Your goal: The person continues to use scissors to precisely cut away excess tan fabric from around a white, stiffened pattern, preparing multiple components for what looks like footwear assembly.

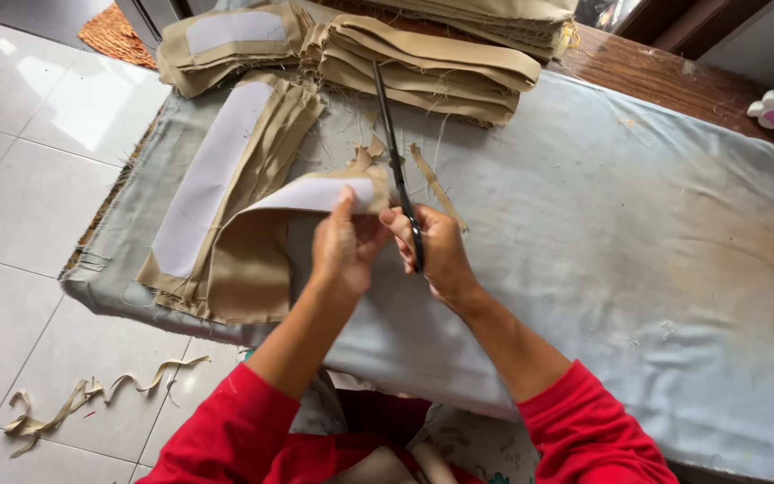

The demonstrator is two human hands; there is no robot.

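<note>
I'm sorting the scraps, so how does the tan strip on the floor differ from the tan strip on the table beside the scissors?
The floor strip is long, wavy and crumpled on white tile; the table strip is short, nearly straight and lies flat on the grey cloth, right of the scissors. Both are narrow tan fabric offcuts.

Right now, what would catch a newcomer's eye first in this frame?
At centre, the right hand works long black scissors while the left hand pinches a tan fabric piece with white lining. Stacks of tan pieces sit at the table's far edge, and a trimmed strip lies on the tiled floor, lower left.
</note>
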